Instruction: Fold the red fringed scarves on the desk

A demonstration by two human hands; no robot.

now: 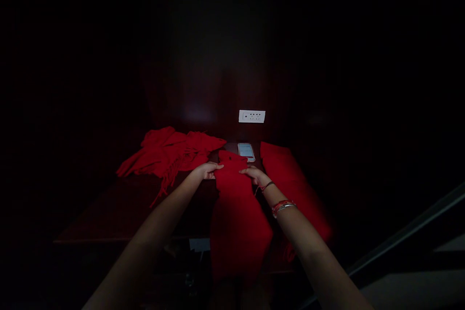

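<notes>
A long red scarf (236,208), folded lengthwise, hangs from both my hands and drops past the table's front edge. My left hand (209,170) pinches its left side near the top, thumb on the front face. On the opposite side my right hand (253,173) grips it the same way, with bracelets on that wrist. A crumpled red fringed scarf (170,152) lies to the left of my left hand. To the right of my right hand, a flat red cloth (290,174) is laid out lengthwise. The fingers behind the held scarf are hidden.
A phone (246,151) with a lit screen lies on the dark table (105,218) behind the held scarf. Above it a white socket panel (252,116) is set in the dark wall. A pale diagonal bar (407,230) crosses the lower right. Most surroundings are too dark to make out.
</notes>
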